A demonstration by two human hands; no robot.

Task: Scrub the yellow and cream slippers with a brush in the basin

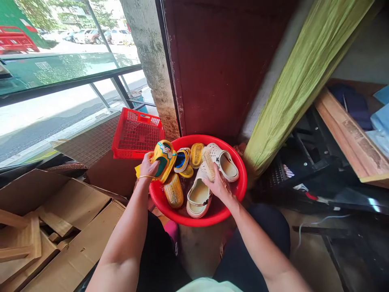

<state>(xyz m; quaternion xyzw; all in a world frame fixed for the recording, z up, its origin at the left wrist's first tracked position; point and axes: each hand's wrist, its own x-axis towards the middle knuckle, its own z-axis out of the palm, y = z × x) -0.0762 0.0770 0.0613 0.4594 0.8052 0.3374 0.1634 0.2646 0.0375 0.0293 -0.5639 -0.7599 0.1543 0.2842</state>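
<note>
A round red basin [200, 221] holds several shoes and some liquid. My left hand [148, 167] grips a yellow shoe [166, 156] with a green inside over the basin's left rim. In my right hand [218, 181] is a pale brush [209, 162], held above the cream clogs. One cream clog [199, 194] lies near the front and another [227, 166] at the right. A yellow shoe with a blue inside [182, 159] sits near the middle. One yellow sole [174, 191] faces up at the left, and another [197, 155] at the back.
A red plastic crate [139, 136] stands behind the basin on the left. Cardboard boxes [82, 219] with wood pieces lie at the left. A green curtain [291, 93] hangs at the right, beside a wooden shelf [352, 134]. Behind the basin is a dark red door [212, 73].
</note>
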